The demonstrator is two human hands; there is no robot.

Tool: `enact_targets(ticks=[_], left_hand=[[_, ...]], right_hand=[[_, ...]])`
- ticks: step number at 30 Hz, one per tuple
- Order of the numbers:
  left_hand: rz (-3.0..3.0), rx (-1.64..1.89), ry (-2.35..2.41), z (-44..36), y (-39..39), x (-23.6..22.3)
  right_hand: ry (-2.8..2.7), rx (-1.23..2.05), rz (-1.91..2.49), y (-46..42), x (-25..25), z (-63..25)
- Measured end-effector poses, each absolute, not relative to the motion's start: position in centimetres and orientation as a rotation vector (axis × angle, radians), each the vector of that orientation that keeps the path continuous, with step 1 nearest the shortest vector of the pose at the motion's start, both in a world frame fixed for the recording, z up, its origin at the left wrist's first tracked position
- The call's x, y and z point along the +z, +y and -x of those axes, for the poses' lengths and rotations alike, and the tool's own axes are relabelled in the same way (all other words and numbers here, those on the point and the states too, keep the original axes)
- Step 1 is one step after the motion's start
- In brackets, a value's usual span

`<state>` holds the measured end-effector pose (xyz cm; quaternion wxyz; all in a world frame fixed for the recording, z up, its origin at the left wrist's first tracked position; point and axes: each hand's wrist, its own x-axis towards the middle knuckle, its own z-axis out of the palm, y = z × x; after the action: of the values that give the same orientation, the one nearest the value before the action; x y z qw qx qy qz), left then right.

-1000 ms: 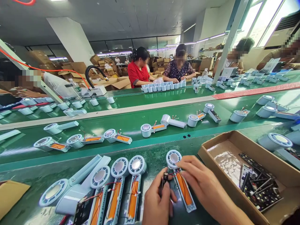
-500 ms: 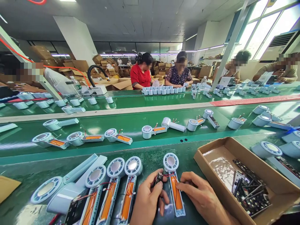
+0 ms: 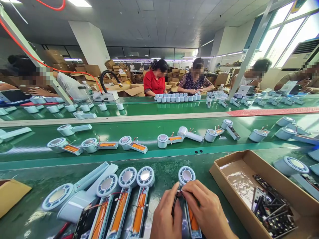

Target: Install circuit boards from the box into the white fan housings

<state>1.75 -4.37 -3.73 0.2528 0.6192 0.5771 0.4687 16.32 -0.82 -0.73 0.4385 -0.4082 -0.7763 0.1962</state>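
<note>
My left hand (image 3: 167, 212) holds a small black circuit board (image 3: 175, 201) upright between thumb and fingers. Close against it, the fingertips of my right hand (image 3: 205, 207) pinch a small white wire plug (image 3: 181, 190) at the board's upper end; whether it sits in the board I cannot tell. Under my hands lies a light-blue handheld fan body with a round head (image 3: 186, 174) and an open handle. An orange battery (image 3: 193, 221) fills that handle, partly covered by my right hand. Left of my hands lie several similar fan bodies (image 3: 145, 176) with orange batteries and loose wires.
A cardboard box (image 3: 231, 162) with several black circuit boards (image 3: 272, 207) stands at the right. Beyond the bench edge, a green conveyor belt (image 3: 139, 125) carries more fan bodies. Several co-workers sit across the line. A brown cardboard piece (image 3: 12, 196) lies far left.
My right hand has moved left and up from the battery to the board in my left hand. The left hand has turned the board edge-on. The view has shifted slightly.
</note>
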Motion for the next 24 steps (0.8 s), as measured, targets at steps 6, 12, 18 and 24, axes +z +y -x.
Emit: enact_targets(ticks=[6,12,18,24], left_hand=[[-1.813,1.284,1.587,-2.4,-4.5,-4.4],[-1.876,1.222,1.644,-2.8,-4.8,-4.9],[-1.841,1.157,1.720,-3.5,-5.0,-5.6],[-1.798,1.273,1.608,-3.3,-4.9,-5.6]], right_hand=[[-2.059,0.371,0.948,-1.0,-0.9,-16.3],[-2.114,0.317,0.950,-0.9,-1.7,-16.3],[-2.147,0.325,0.966,-0.8,-1.3,-16.4],[-2.076,0.392,0.962,-0.9,0.3,-16.8]])
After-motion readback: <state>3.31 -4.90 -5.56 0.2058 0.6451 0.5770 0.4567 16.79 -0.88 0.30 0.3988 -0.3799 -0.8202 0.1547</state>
